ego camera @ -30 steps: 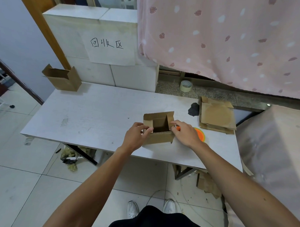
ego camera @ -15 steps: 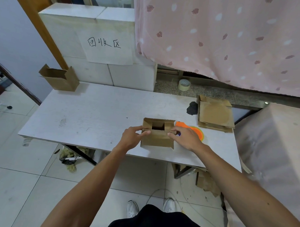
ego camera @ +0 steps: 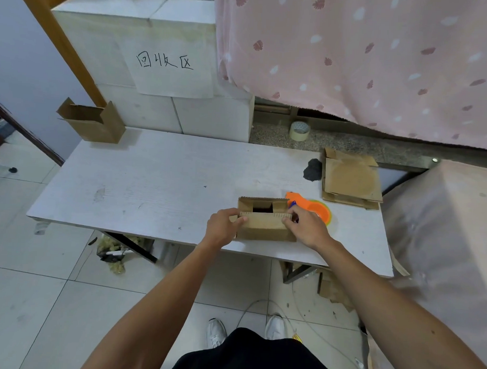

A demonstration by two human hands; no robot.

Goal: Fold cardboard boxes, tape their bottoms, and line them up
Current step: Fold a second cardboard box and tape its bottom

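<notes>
White table — tape dispenser beside box.

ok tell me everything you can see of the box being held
The small box is plain brown corrugated cardboard, sitting near the front edge of the white table. Its end flaps are folded in, leaving a dark gap between them; a long flap's raw fluted edge shows along the top. The left hand grips its left end, the right hand its right end. An orange tape dispenser lies just behind it.
</notes>
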